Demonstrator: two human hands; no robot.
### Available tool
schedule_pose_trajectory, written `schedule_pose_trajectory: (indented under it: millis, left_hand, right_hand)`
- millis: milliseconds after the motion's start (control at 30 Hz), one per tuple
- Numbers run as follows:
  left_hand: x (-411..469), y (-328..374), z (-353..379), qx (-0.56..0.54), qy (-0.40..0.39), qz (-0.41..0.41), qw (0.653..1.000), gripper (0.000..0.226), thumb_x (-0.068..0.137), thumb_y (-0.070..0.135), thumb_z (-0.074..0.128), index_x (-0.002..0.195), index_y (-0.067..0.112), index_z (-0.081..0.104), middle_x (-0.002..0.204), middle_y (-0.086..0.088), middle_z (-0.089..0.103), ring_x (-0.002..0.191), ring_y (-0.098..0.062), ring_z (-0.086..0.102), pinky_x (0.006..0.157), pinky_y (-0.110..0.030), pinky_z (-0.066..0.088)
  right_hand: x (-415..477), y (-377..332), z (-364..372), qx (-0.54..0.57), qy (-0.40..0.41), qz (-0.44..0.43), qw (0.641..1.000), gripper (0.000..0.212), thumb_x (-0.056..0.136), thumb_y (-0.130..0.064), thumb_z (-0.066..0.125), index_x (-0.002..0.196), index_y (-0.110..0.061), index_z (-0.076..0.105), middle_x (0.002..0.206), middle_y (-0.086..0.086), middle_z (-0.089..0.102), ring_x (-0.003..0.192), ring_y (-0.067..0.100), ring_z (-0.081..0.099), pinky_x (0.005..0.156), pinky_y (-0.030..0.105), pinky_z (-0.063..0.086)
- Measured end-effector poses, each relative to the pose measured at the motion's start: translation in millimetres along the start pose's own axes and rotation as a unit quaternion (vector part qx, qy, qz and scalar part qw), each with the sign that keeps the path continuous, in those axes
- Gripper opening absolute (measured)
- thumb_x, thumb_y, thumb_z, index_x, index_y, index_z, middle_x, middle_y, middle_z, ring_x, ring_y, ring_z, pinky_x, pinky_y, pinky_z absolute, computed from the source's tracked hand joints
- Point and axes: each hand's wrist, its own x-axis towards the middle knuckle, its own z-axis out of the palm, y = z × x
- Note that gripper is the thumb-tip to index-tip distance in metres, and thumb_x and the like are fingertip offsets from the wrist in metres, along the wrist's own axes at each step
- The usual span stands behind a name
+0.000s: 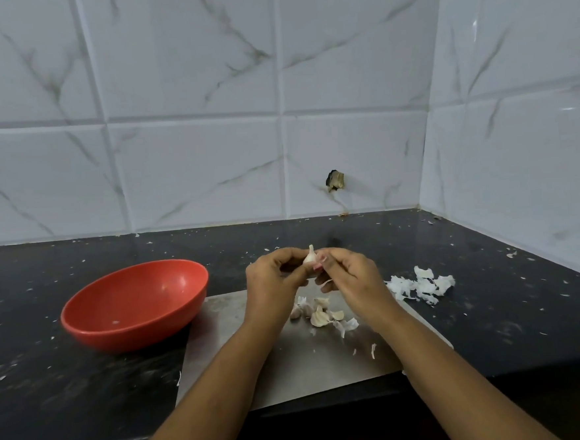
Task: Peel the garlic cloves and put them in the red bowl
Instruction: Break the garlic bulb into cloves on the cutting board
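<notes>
My left hand (pixel 272 283) and my right hand (pixel 347 274) meet above the grey cutting board (pixel 292 364), and both pinch one garlic clove (pixel 310 257) whose pointed tip sticks up between the fingers. A strip of skin hangs under my right fingers. Several unpeeled cloves (pixel 319 315) lie on the board just below my hands, with loose skin beside them. The red bowl (pixel 135 304) stands to the left of the board, and only a tiny white fleck shows inside it.
A pile of white garlic peels (pixel 422 285) lies on the black counter (pixel 87 388) right of the board. Small skin flakes are scattered across the counter. Tiled walls close the back and right side; a dark hole (pixel 335 180) marks the back wall.
</notes>
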Motion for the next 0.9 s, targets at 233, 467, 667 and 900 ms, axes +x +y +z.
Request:
schedule_pose_trajectory:
  millis: [233, 467, 667, 900]
  left_hand:
    - [0, -1, -1, 0.042, -0.005, 0.014, 0.999, 0.015, 0.073, 0.022, 0.079, 0.087, 0.016, 0.075, 0.070, 0.011, 0.069, 0.064, -0.001, 0.064, 0.062, -0.014, 0.051]
    - [-1, 0, 0, 0.058, -0.030, 0.024, 0.998, 0.015, 0.075, 0.018, 0.077, 0.090, 0.015, 0.076, 0.071, 0.016, 0.067, 0.067, 0.002, 0.065, 0.064, -0.011, 0.051]
    - [-1, 1, 2, 0.059, -0.070, 0.031, 0.995, 0.016, 0.076, 0.013, 0.077, 0.093, 0.012, 0.076, 0.077, 0.009, 0.071, 0.071, -0.001, 0.067, 0.066, -0.013, 0.052]
    - [-2, 2, 3, 0.046, -0.067, 0.045, 0.996, 0.014, 0.080, 0.015, 0.074, 0.093, 0.011, 0.076, 0.078, 0.003, 0.073, 0.071, -0.007, 0.070, 0.071, -0.028, 0.059]
  right_hand:
    - [-1, 0, -9, -0.026, -0.076, 0.003, 0.997, 0.025, 0.101, -0.005, 0.043, 0.112, -0.014, 0.064, 0.094, 0.013, 0.069, 0.080, 0.017, 0.068, 0.076, 0.034, 0.059]
    - [-2, 0, -12, -0.028, -0.096, 0.019, 0.995, 0.026, 0.102, -0.004, 0.039, 0.110, -0.013, 0.061, 0.094, 0.012, 0.067, 0.077, 0.013, 0.068, 0.073, 0.027, 0.058]
    - [-4, 1, -21, 0.026, -0.107, 0.049, 0.993, 0.027, 0.100, -0.001, 0.040, 0.108, -0.007, 0.065, 0.089, 0.013, 0.069, 0.074, 0.012, 0.068, 0.070, 0.023, 0.056]
    - [-4, -1, -19, 0.079, -0.110, 0.086, 0.987, 0.028, 0.100, 0.001, 0.035, 0.108, -0.003, 0.062, 0.074, 0.006, 0.059, 0.065, 0.008, 0.057, 0.062, 0.022, 0.049]
